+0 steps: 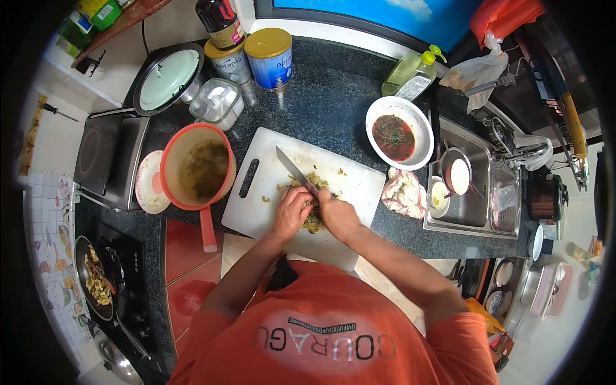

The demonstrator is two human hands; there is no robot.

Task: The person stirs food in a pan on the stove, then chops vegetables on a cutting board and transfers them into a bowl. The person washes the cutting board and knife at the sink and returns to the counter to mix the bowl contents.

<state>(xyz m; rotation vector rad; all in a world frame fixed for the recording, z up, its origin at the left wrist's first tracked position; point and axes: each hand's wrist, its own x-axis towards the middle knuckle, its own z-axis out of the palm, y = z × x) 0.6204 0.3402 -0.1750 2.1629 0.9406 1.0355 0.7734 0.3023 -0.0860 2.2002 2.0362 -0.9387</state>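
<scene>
My right hand (339, 215) grips the handle of a kitchen knife (289, 165), whose blade points away and to the left over a white plastic cutting board (267, 178). Close beside the blade, my left hand (290, 211) has its fingers curled down on a heap of chopped yellow-green vegetable (314, 224). Part of that heap is hidden under my hands. Small bits lie scattered on the board around the blade. The board's near edge reaches over the front of the dark counter (313, 106).
Left of the board stands an orange-rimmed pot (162, 168) of greenish liquid, its handle toward me. A white bowl (427, 137) of dark red liquid and a crumpled cloth (404, 192) lie right, before the sink (462, 216). A frying pan (82, 269) holds food on the cooktop.
</scene>
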